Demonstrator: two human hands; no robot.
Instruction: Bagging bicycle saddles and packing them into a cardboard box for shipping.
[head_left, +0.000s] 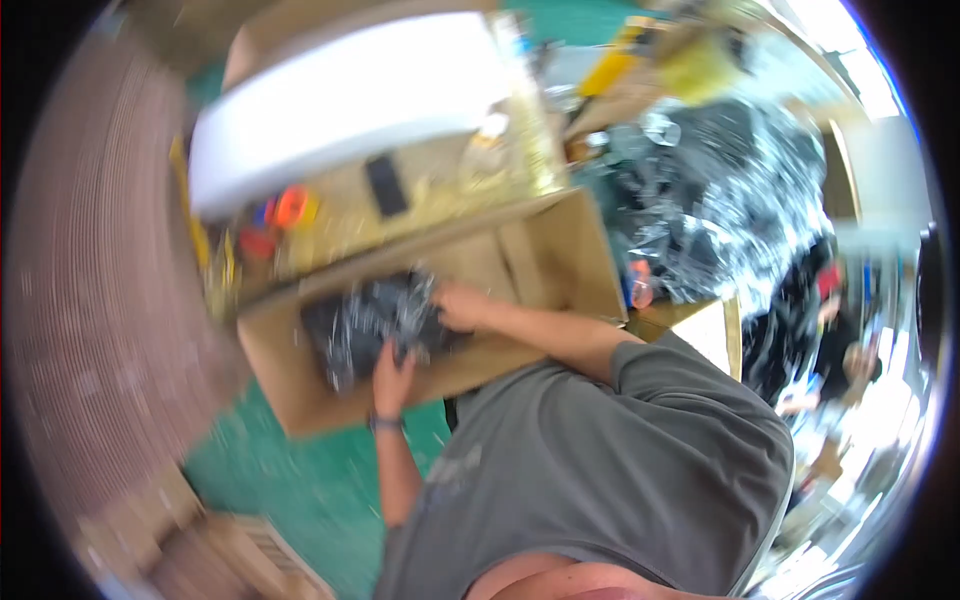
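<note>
A black package in clear, shiny plastic wrap (365, 325) lies in the left part of an open cardboard box (590, 245). My left hand (393, 380), with a dark band at its wrist, rests on the package's near edge, thumb and fingers apart. At the package's right end my right hand (460, 306) has its fingers curled in against the wrap. Motion blur softens both hands, and the fingertips of the right one are partly hidden.
Beyond the box stands a workbench (340, 240) with a large white roll (350, 105), a dark flat block (387, 185) and an orange tape roll (292, 206). Crumpled dark plastic wrap (700, 200) heaps up at right. Stacked brown cardboard (110, 270) rises at left.
</note>
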